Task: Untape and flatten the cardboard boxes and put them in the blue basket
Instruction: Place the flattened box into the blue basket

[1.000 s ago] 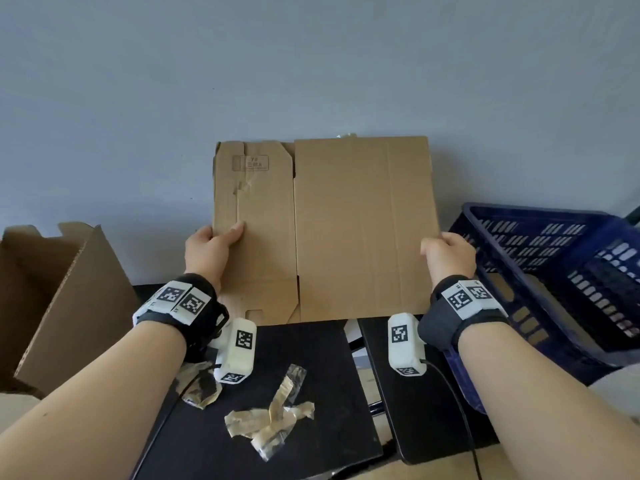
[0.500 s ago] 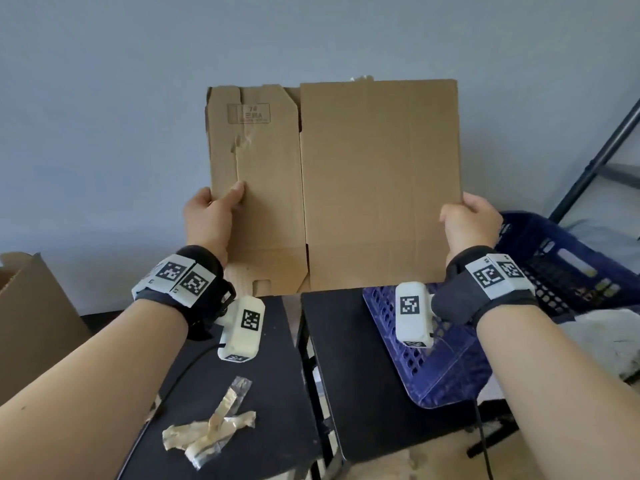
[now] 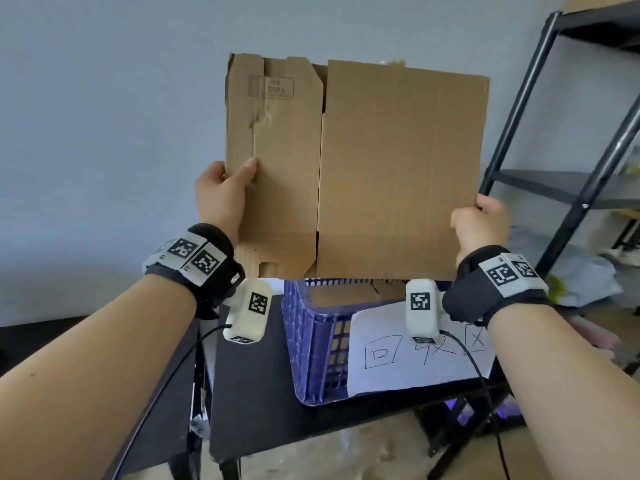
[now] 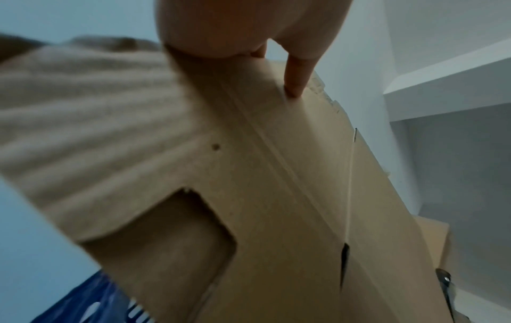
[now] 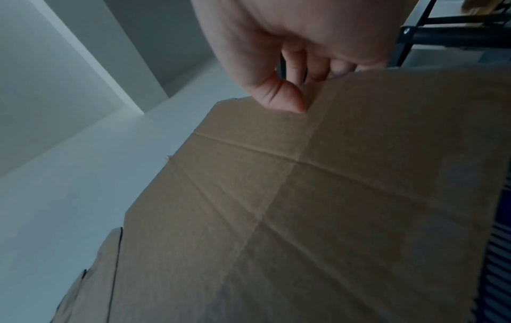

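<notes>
At 10 o'clock my left hand pinches the left edge of the flattened cardboard box, thumb in front. I hold the box upright, just above the blue basket at 6 o'clock. At 3 o'clock my right hand grips its right edge.

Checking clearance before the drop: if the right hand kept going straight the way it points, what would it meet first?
Probably the black shelf frame just beyond the right hand, which grips the flattened cardboard box; depth is unclear.
</notes>
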Tool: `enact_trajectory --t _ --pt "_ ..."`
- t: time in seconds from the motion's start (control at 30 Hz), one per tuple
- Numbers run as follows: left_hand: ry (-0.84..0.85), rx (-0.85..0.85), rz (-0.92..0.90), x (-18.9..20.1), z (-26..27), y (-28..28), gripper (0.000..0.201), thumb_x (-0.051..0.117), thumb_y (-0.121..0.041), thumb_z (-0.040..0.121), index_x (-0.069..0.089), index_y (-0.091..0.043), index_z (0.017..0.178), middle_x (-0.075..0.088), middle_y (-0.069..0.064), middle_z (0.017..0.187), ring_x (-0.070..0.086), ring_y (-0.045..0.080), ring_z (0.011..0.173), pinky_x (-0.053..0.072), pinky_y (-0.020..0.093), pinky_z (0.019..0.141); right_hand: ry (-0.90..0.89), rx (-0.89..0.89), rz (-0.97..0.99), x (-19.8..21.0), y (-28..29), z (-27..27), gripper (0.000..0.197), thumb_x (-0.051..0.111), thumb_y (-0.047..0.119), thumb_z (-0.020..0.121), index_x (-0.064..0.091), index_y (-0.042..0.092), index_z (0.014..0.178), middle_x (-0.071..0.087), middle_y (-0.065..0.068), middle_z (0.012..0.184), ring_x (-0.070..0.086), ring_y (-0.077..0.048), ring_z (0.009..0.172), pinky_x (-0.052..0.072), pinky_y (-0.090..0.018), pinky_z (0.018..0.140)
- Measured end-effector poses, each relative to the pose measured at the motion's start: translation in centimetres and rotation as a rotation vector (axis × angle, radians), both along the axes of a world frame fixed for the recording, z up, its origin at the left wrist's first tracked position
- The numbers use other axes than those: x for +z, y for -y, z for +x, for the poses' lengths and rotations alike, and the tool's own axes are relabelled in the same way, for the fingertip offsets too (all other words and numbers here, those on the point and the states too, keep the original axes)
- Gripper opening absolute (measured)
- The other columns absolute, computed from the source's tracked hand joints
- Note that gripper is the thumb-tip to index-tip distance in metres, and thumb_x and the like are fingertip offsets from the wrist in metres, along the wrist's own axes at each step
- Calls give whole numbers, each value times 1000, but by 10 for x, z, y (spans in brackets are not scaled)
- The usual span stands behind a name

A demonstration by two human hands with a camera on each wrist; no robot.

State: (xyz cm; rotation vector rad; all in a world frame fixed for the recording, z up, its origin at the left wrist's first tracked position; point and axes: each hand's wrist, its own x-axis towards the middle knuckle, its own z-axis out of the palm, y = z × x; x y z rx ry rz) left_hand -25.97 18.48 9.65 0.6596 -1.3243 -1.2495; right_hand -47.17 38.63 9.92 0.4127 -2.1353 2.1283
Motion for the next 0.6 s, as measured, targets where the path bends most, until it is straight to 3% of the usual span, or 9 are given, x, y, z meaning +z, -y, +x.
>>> enact_trajectory --t 0.07,0.13,0.2,0.23,0.3,0.37,0.47,0.6 --pt "-6 14 -8 7 -21 -17 16 64 -27 85 56 -16 94 60 -4 77 56 10 67 45 21 64 2 -22 9 4 -16 -16 35 43 -8 69 66 3 92 62 -2 74 54 -26 70 43 -28 59" --pt "1 22 -3 16 -40 -29 27 59 -19 87 52 -20 113 60 -7 84 58 6 74 43 20 64 2 -34 6 7 -27 -33 40 43 -12 72 67 5 99 69 -14 96 61 -38 90 53 -40 74" --pt "7 5 14 21 -59 -35 42 53 -13 87 46 -21 128 59 -5 93 56 8 82 42 22 69 8 -33 1 9 -35 -46 42 43 -14 75 59 -4 113 61 -23 119 55 -40 111 48 -48 90" --pt "14 2 18 24 -70 -37 46 51 -12 87 43 -21 132 58 -4 97 55 8 83 42 22 70 12 -32 6 8 -36 -55 44 43 -13 76 55 -7 118 59 -24 122 54 -41 112 48 -48 91" --pt "32 -2 20 28 -89 -37 47 50 -12 88 42 -21 133 58 -2 102 54 7 84 41 21 70 31 -29 21 4 -32 -77 45 45 -10 75 56 2 117 62 -16 110 58 -33 96 51 -36 73" --pt "48 -20 8 33 -111 -32 47 53 -14 86 44 -22 131 59 -3 100 55 8 83 41 21 69 36 -18 35 6 -28 -99 37 46 -7 73 55 12 104 58 0 87 53 -22 81 41 -24 57" --pt "84 -74 10 34 -148 -19 47 59 -18 81 46 -21 126 64 2 102 58 10 79 39 21 63 44 31 120 14 -24 -130 29 49 -5 75 50 14 97 49 8 75 49 -16 71 40 -27 66" --pt "159 -40 94 15 -196 11 48 61 -21 81 44 -22 126 60 3 112 57 12 86 40 21 62 56 90 221 13 -7 -180 26 52 -4 70 52 8 93 55 -3 85 51 -23 78 43 -33 75"
